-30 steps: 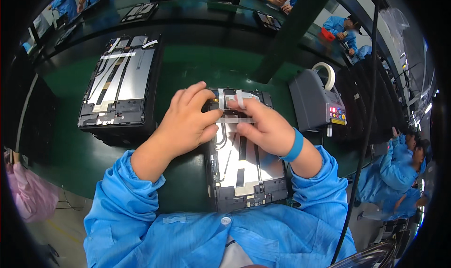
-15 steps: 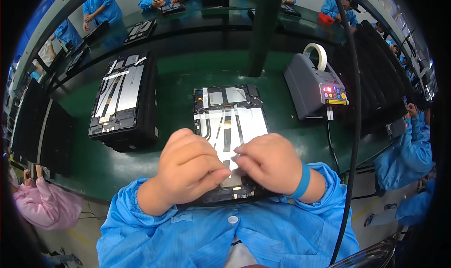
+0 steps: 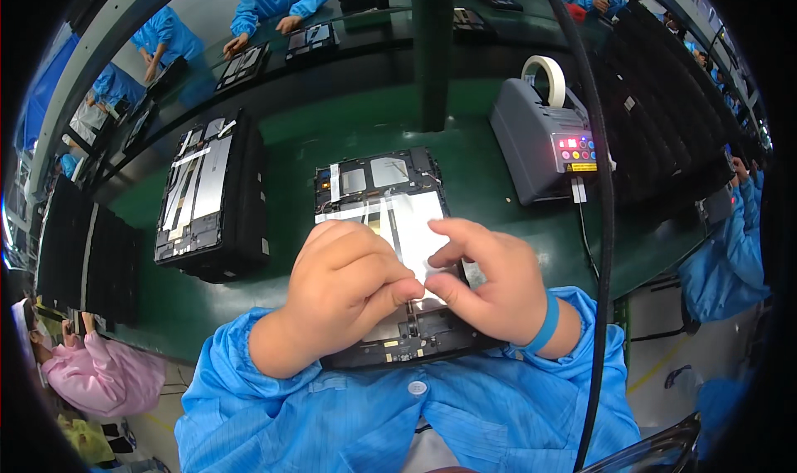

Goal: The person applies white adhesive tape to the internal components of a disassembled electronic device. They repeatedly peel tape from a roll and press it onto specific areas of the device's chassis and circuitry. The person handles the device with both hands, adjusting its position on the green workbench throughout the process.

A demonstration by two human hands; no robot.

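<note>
An opened tablet-like device (image 3: 388, 174), black-framed with silver panels and strips of tape, lies on the green bench in front of me. Above its lower half is my left hand (image 3: 344, 286), curled with thumb and forefinger pressed together. Whatever those fingertips pinch, if anything, is too small to name. My right hand (image 3: 494, 286), with a blue band at the wrist, hovers beside it. Its thumb and forefinger are spread apart, and the thumb tip is close to the left thumb. No object shows between the right fingers.
A stack of similar devices (image 3: 217, 199) stands left. At the right sit a grey tape dispenser (image 3: 540, 145) with a cream roll (image 3: 545, 79) and a tall black stack (image 3: 656, 108). A black cable (image 3: 606, 224) hangs close on the right; a green post (image 3: 432, 66) rises behind.
My right thumb and forefinger have parted from a pinch. My left hand keeps its curled grip. The view has shifted a little, and across the bench a co-worker's hands have spread toward two devices.
</note>
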